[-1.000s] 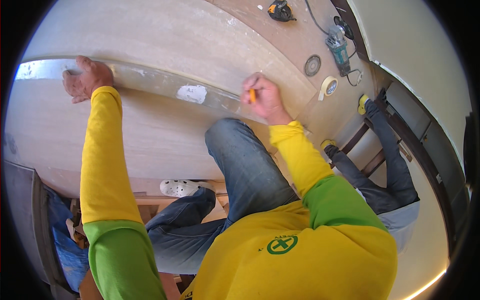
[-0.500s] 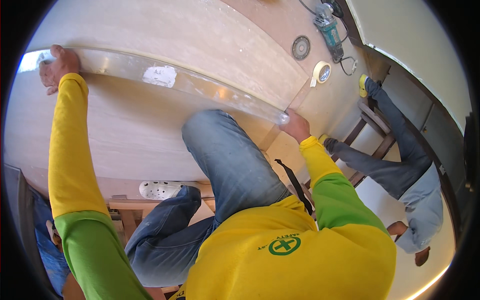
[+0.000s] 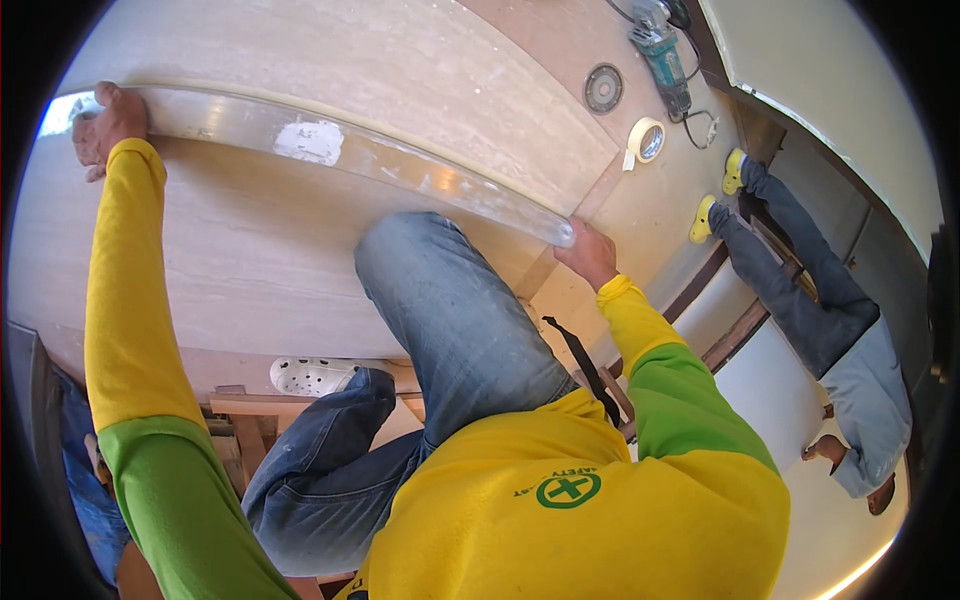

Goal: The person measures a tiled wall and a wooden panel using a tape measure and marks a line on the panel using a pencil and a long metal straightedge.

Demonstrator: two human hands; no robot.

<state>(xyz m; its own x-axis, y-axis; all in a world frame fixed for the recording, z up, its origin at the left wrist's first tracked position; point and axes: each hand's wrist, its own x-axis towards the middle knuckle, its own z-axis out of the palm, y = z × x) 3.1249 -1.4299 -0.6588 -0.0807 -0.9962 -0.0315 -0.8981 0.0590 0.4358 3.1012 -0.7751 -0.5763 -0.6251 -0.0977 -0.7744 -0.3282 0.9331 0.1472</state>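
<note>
A long metal straightedge bar (image 3: 400, 160), smeared with a white patch, lies across the pale wood-grained panel (image 3: 250, 230). My left hand (image 3: 112, 128) grips it near its left end, thumb over the upper edge and fingers on the lower side. The bar's right end is held in my right hand (image 3: 588, 250), whose fingers are partly hidden behind it. A thin light strip runs along the bar's far edge. Below the bar, my bent knee (image 3: 420, 250) rests over the panel.
A green angle grinder (image 3: 662, 65) with its cord, a grey disc (image 3: 603, 88) and a roll of masking tape (image 3: 645, 140) lie at the far right. Another person in yellow shoes (image 3: 735, 172) stands at the right. A white clog (image 3: 310, 376) is on my foot.
Both my hands and the bar keep nearly the same place on the panel; the view has shifted slightly. The other person at the right has brought their feet closer together.
</note>
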